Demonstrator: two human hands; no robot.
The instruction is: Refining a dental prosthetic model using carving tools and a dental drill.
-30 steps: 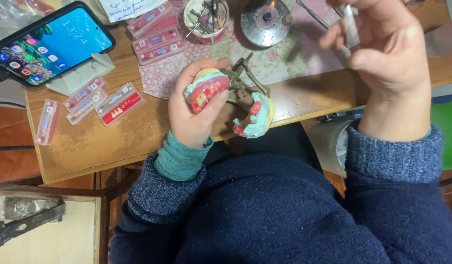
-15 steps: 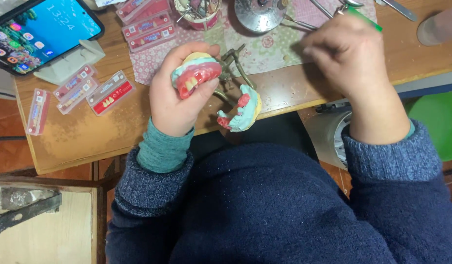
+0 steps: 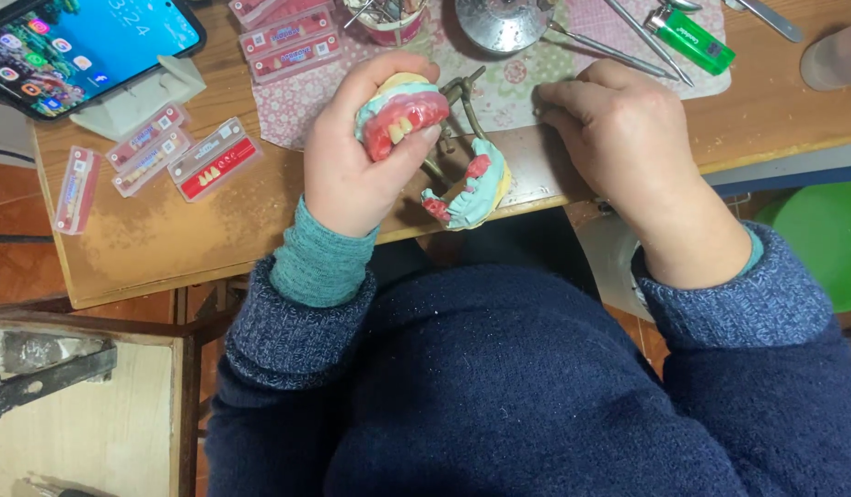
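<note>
The upper denture cast [image 3: 402, 115] sits clamped in my left hand [image 3: 356, 161], teeth facing me, hinged by the articulator [image 3: 457, 101] to the lower cast [image 3: 469, 189] just right of it. My right hand [image 3: 628, 138] rests curled on the table [image 3: 167, 239], fingers together, touching the mat [image 3: 499, 87].

We saw the scene under soft, even, fairly bright light from above, which left only faint shadows on the bench [image 3: 158, 248] beneath the left hand [image 3: 352, 156] and the right hand [image 3: 628, 138]. The phone screen [image 3: 85, 41] glowed brightly, and the round metal dish [image 3: 503, 20] caught a small glare. Focus held sharp across the middle, while the dark sweater [image 3: 499, 387] nearest us lay slightly soft, with mild bending at the edges.
</note>
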